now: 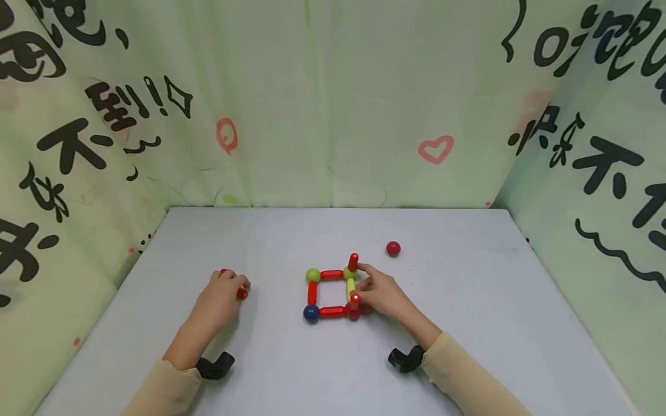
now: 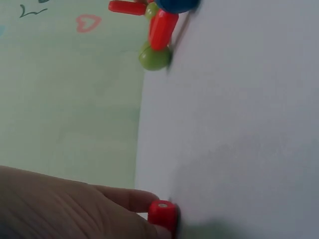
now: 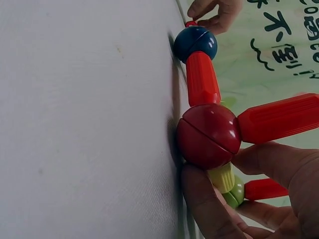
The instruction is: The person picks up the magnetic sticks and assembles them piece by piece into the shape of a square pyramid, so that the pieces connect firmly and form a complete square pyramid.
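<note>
A square of magnetic rods and balls lies on the white table (image 1: 291,370). Its corners are a blue ball (image 1: 311,314), a red ball (image 3: 207,137) and two green balls (image 1: 313,275). Three sides are red rods (image 1: 333,312); the right side is a yellow-green rod (image 1: 351,285). Red rods stand up from the red ball and the far right green ball. My right hand (image 1: 384,294) grips the square's right side, fingertips against the red ball. Off to the left, my left hand (image 1: 221,294) pinches a red rod (image 2: 163,216) close over the table, its fingers partly hiding it.
A loose red ball (image 1: 393,249) lies beyond my right hand, toward the table's far edge. A pale green curtain (image 1: 333,115) with black writing surrounds the table at the back and sides. Each wrist wears a black camera mount (image 1: 215,366).
</note>
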The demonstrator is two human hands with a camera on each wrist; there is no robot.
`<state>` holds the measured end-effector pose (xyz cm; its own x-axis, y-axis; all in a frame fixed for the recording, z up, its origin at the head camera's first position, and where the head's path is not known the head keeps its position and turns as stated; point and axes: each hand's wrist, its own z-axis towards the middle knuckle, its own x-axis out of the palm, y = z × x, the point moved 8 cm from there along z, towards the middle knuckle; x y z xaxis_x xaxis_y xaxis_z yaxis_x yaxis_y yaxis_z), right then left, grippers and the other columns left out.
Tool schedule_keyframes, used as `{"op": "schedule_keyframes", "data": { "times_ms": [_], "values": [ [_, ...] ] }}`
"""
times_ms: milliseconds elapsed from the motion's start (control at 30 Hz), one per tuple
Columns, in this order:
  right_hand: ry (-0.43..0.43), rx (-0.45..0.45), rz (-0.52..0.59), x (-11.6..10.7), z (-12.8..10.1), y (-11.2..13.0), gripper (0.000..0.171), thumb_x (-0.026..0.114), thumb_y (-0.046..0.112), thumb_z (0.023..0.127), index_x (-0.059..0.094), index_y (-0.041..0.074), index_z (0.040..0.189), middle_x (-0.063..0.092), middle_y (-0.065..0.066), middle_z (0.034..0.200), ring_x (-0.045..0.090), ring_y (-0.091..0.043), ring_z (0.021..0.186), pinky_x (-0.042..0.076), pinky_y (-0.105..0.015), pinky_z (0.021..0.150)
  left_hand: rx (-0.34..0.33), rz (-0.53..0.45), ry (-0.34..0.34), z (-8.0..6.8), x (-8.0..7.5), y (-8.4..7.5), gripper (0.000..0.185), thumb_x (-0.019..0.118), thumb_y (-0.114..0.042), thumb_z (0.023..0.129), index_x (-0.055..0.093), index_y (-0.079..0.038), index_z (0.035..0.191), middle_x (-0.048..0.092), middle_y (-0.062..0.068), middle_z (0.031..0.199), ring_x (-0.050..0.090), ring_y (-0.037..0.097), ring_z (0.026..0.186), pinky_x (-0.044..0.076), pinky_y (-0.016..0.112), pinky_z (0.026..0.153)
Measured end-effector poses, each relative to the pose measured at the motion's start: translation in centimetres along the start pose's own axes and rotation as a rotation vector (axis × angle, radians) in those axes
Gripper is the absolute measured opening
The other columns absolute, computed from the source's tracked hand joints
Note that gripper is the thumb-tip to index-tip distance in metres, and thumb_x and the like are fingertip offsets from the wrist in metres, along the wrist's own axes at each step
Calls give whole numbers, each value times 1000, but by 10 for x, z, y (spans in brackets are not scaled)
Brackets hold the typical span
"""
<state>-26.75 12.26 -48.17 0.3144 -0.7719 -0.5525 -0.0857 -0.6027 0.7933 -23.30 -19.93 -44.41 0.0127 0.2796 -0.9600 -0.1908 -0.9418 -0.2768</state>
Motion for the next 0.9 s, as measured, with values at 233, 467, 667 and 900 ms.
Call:
{"op": "schedule_keyframes", "data": {
  "times_ms": [233,467,667,900],
  "values": [
    [10,2,10,0,-1,3,67,74,9,92,45,6,153,70,-10,105,68,-17,80,62,-35,73,0,-85,101,23,16,5,23,71,6,87,71,-4,108,65,11,99,61,31,95,54,47,87],
    [16,8,27,1,0,0,67,73,9,93,44,6,153,69,-11,106,68,-18,80,62,-35,73,-28,-266,164,48,28,-20,23,77,-3,89,70,-9,110,69,5,98,63,23,93,55,42,86],
    [17,16,52,2,0,-1,67,73,8,93,44,7,153,68,-11,105,68,-18,77,63,-35,73,-30,-332,118,63,27,-45,24,77,-8,92,69,-11,114,72,5,101,67,21,94,58,38,84],
    [20,18,52,1,-1,0,67,73,8,93,44,8,154,68,-11,105,67,-19,78,62,-35,73,7,-361,19,72,17,-71,25,81,-21,91,66,-16,110,74,3,98,66,17,86,55,31,72]
  ]
}}
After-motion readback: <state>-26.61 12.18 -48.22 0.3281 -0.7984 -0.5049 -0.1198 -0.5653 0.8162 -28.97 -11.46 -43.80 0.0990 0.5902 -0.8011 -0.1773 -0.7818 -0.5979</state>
